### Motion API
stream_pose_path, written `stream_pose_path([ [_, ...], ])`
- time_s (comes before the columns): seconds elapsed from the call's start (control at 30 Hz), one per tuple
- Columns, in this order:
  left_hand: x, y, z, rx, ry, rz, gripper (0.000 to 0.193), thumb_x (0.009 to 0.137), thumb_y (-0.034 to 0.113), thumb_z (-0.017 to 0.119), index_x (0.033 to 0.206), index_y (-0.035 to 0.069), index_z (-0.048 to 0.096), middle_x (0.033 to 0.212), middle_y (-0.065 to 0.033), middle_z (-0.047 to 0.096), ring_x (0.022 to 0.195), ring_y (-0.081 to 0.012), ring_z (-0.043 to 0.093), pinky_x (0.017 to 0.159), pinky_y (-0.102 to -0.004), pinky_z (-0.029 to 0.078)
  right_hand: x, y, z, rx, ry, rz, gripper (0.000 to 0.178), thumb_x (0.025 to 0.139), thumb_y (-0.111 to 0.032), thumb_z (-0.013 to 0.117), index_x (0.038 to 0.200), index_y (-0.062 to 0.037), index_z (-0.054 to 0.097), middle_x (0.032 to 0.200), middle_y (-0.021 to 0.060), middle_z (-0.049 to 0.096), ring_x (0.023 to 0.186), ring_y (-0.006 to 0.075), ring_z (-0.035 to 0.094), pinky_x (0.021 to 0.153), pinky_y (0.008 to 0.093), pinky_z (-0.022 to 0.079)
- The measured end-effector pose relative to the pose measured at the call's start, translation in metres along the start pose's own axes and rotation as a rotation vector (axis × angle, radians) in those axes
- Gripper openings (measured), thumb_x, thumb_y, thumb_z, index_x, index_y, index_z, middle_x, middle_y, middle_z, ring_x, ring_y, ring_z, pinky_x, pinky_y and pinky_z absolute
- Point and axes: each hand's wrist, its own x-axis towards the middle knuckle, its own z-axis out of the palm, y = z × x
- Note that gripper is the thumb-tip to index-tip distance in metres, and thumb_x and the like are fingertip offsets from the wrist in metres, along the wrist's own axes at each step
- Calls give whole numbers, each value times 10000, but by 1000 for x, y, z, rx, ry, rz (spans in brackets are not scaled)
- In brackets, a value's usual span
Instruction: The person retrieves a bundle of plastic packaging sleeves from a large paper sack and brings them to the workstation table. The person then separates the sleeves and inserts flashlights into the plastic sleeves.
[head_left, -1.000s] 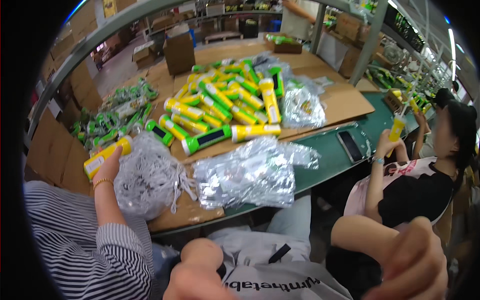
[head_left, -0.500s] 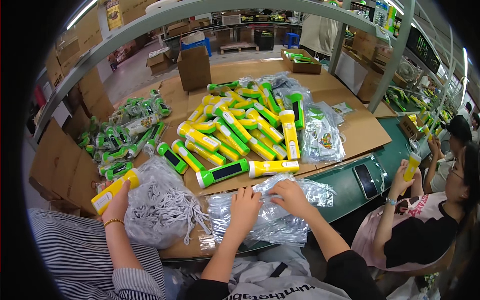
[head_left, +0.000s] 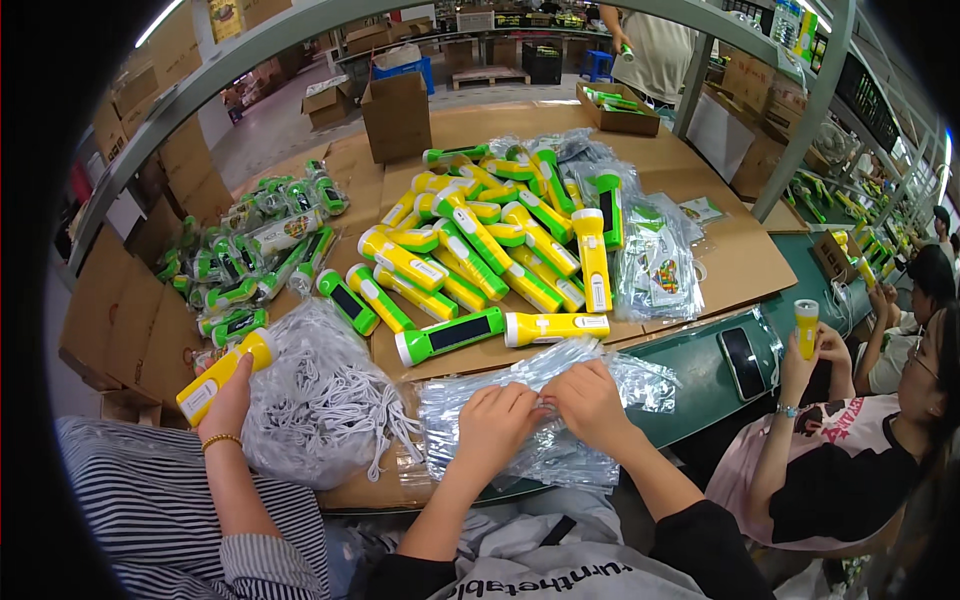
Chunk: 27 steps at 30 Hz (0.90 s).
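A spread of clear plastic bags (head_left: 640, 385) lies at the table's near edge, below both of my hands. My left hand (head_left: 497, 425) is closed with its fingertips pinched at the edge of a clear bag. Close beside it, my right hand (head_left: 588, 408) is closed too, thumb and fingers pinching the same plastic. The fingertips nearly meet, and the exact grip is partly hidden. Just beyond lie a green flashlight (head_left: 455, 337) with a dark panel and a yellow flashlight (head_left: 560, 328), in front of a pile of yellow and green flashlights (head_left: 470, 235).
A bag of white cords (head_left: 325, 400) stands left of my hands. Bagged flashlights (head_left: 270, 235) are heaped at the far left, and printed bags (head_left: 660, 260) lie right of the pile. A phone (head_left: 741, 362) rests on the green tabletop. Co-workers on both sides hold yellow flashlights.
My hands have drawn together over the bags, their fingers changing from spread on the plastic to pinching it. At right, a co-worker has turned a yellow flashlight upright.
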Motion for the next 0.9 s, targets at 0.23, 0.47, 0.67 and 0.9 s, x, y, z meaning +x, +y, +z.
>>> stream_pose_path([
  [0.23, 8, 24, -39, 211, 160, 130, 194, 690, 124, 780, 838, 104, 654, 824, 25, 661, 747, -172, 622, 730, -347, 423, 14, -24, -38, 24, 103, 6, 97, 733, -83, 684, 828, -98, 670, 768, 4, 618, 721, 212, 547, 667, 359, 390],
  [0.47, 6, 19, -26, 61, 177, 12, 172, 743, 100, 736, 894, 123, 657, 842, 30, 658, 758, -149, 623, 761, -358, 415, 14, -31, -28, -105, 127, 55, 43, 756, -113, 688, 793, -106, 668, 727, -13, 611, 681, 195, 521, 629, 348, 364],
  [0.67, 5, 8, -50, 52, 196, -8, 186, 729, 23, 757, 885, 66, 664, 816, -45, 663, 760, -239, 632, 692, -351, 439, -6, -3, -62, -145, 150, 237, 86, 749, -140, 715, 830, -130, 686, 784, -15, 641, 739, 209, 558, 725, 372, 380],
  [0.9, -10, 35, -35, -260, 194, -220, 160, 777, -77, 703, 906, -2, 644, 778, -130, 637, 689, -288, 643, 595, -349, 500, -11, -54, -7, -283, 304, 27, 255, 745, -165, 747, 1000, -166, 737, 1062, 4, 638, 1074, 205, 584, 1020, 428, 367],
])
